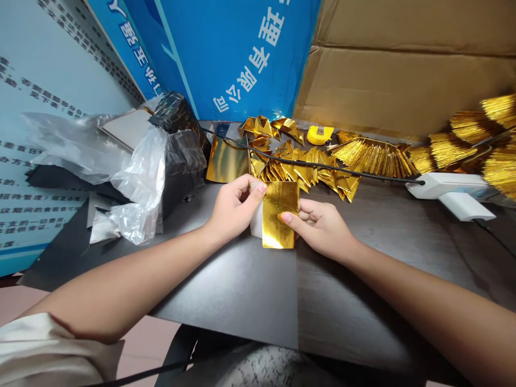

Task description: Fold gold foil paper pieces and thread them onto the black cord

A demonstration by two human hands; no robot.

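Both hands hold a sheet of gold foil paper [279,226] above the dark table, with a pale white part showing along its left side. My left hand [237,204] pinches the upper left corner between thumb and fingers. On the right edge, my right hand [318,223] grips the paper, its thumb on the gold face and its fingers behind. Just beyond the hands lie several folded gold paper pieces [290,164] in a loose row. A flat gold sheet [228,158] rests behind my left hand.
A yellow tape measure [320,135] sits at the back. A black cable [322,164] runs to a white power strip [451,191] on the right, near pleated gold fans [451,140]. Clear plastic bags [141,177] and a black wrapped bundle [183,156] stand left. Cardboard [403,70] leans behind.
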